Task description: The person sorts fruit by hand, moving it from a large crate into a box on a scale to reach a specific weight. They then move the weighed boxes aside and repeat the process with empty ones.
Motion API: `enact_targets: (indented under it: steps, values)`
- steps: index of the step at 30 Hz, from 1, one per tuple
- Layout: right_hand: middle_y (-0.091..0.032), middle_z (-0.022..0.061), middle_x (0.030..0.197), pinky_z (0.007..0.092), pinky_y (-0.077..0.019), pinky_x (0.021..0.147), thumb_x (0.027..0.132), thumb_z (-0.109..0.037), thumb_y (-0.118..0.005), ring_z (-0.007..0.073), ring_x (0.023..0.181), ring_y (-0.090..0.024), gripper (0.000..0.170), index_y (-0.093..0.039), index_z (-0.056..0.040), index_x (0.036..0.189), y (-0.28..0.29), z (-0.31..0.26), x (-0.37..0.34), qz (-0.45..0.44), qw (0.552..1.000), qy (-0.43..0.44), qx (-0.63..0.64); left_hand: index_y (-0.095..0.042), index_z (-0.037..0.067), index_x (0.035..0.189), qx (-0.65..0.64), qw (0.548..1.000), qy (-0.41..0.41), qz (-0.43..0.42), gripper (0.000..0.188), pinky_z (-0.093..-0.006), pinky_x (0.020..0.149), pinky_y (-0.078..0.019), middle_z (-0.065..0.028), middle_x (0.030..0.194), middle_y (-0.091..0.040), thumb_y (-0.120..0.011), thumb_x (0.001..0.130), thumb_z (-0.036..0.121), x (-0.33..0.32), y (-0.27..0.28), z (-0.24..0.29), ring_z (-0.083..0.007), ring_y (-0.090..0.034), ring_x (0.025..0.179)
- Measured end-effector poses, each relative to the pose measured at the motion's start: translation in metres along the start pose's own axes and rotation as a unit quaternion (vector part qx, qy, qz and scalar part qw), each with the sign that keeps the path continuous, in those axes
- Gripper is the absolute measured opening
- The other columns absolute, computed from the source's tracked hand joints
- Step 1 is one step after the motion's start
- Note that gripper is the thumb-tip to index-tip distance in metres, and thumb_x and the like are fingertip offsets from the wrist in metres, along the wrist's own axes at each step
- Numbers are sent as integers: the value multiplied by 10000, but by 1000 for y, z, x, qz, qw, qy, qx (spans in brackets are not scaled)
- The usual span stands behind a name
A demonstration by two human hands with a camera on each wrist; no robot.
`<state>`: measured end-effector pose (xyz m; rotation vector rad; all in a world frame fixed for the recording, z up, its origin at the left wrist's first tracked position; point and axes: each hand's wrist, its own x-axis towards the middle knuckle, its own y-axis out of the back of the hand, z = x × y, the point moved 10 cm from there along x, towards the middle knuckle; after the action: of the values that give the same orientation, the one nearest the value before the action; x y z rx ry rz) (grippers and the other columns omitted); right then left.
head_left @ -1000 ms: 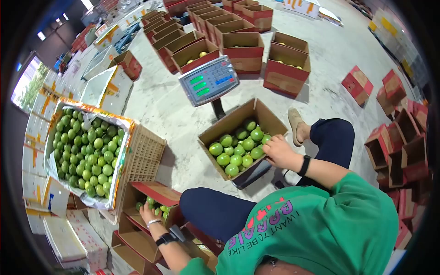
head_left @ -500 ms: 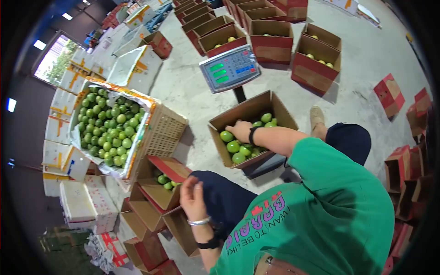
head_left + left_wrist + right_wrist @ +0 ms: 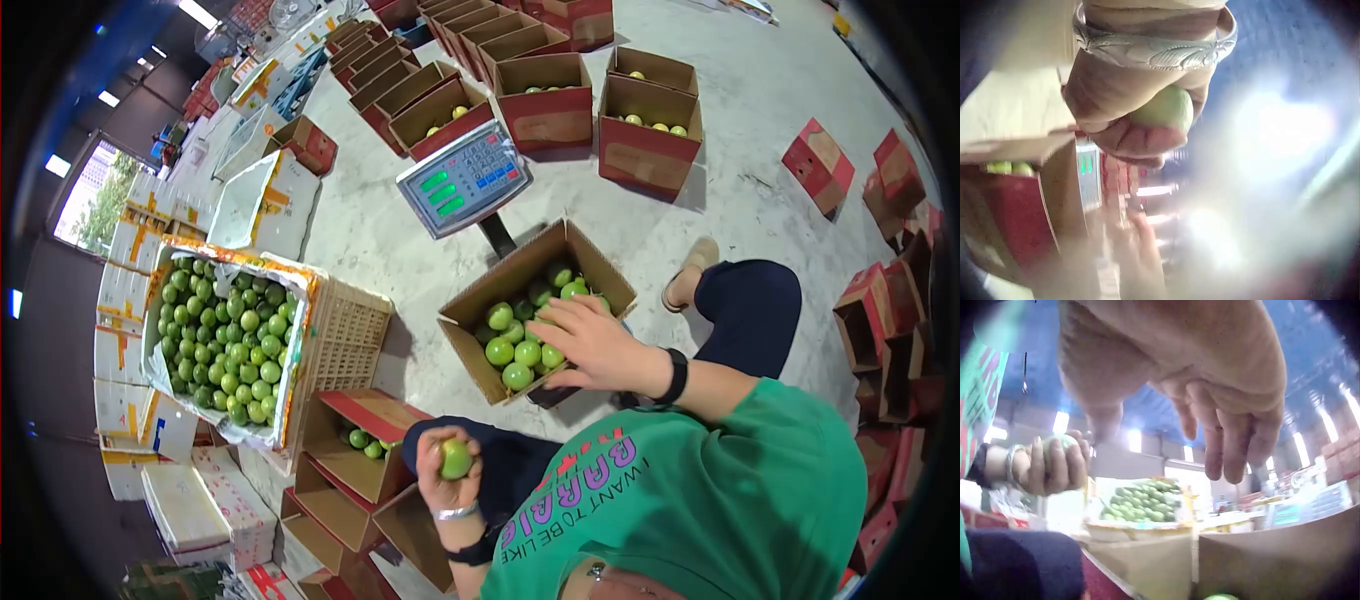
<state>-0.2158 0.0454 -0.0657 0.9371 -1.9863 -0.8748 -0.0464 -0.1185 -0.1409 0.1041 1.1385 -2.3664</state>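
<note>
My left hand point(image 3: 447, 475), raised beside the left knee, grips a round green fruit point(image 3: 456, 459). In the left wrist view, the fingers curl round that fruit point(image 3: 1166, 117) below a silver bracelet. My right hand point(image 3: 592, 345) is over the near side of a cardboard box point(image 3: 468, 297), fingers extended and thumb spread, holding nothing. Glossy green fruits point(image 3: 517, 350) fill the lower part of this box, some hidden under the hand. The right wrist view shows the right hand's fingers point(image 3: 1235, 447) pointing down above the box walls. The box stands on a weighing scale with a lit green display point(image 3: 466, 180).
A wicker basket point(image 3: 345, 335) heaped with green fruits stands at the left. Below it is an open red box point(image 3: 345, 455) with some fruits inside, among several other cartons. Rows of red boxes point(image 3: 545, 105) stand beyond the scale, and more cartons point(image 3: 880, 330) at the right.
My right hand reached deep into the box, then drew back to its near edge. My left hand left the lower red box and now holds a green fruit.
</note>
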Motion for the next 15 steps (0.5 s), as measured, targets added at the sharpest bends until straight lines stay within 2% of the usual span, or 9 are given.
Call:
enact_targets:
  steps: [2,5,7,8,10,11,12,14,15]
  values:
    - [-523,149,1155,472,-328,954,665,-349,-750,328,1164,-465,721,-459,-58,1257,5,12,-25,10,999,-3,-38,-545,95,1016,20,997,-23,71,269,-251,451,-444,-95,913,-550,-598,826,279,-11,34,16,-237,-556,744]
    - [-519,155,1163,484,-311,978,655,-357,-757,320,1170,-464,720,-472,-63,1247,1,19,-45,-44,999,-19,-6,-561,120,996,50,984,-44,167,239,-242,446,-455,-62,897,-586,-603,834,291,-26,64,29,-206,-592,724]
    - [-533,148,1114,463,-338,955,669,-287,-728,308,1126,-488,560,-524,-65,1141,15,25,-45,17,997,-45,-53,-552,109,997,37,978,-41,203,251,-265,449,-465,-74,875,-602,-613,813,268,-24,71,26,-223,-601,707]
    - [-533,148,1114,463,-338,955,669,-287,-728,308,1126,-488,560,-524,-65,1141,-1,36,-44,22,997,-50,-53,-552,109,997,42,978,-38,200,251,-265,449,-465,-74,875,-602,-613,813,268,-18,67,22,-223,-601,707]
    - [-596,113,941,436,-416,854,665,-203,-675,283,950,-580,317,-584,-78,942,-56,54,-34,4,997,15,-81,-542,108,1003,67,972,-22,224,269,-265,447,-469,-72,876,-597,-607,816,289,-1,60,12,-217,-602,707]
    - [-607,58,736,417,-472,720,635,-155,-632,241,735,-615,150,-590,-102,769,-84,62,-35,-131,987,-11,-87,-542,108,1003,75,975,-12,207,269,-265,447,-469,-72,876,-597,-607,816,289,10,47,6,-217,-602,707]
    - [-612,30,663,419,-494,642,624,-166,-641,225,643,-627,111,-608,-123,721,-80,60,-31,-63,994,36,-86,-540,106,1004,98,976,-11,192,278,-263,444,-467,-72,876,-594,-607,815,299,19,33,3,-216,-602,704]
    - [-655,50,749,393,-509,631,591,-206,-682,223,738,-657,200,-615,-112,755,-72,71,-19,-149,983,58,-92,-534,106,1027,136,978,-26,158,318,-265,434,-464,-75,880,-584,-612,809,324,36,10,2,-223,-603,706]
    - [-671,55,774,391,-513,629,568,-236,-707,237,748,-665,260,-622,-104,776,-66,76,-11,-181,976,65,-106,-530,125,1053,177,978,-45,98,342,-279,433,-478,-86,900,-583,-609,812,355,42,-8,6,-253,-609,729]
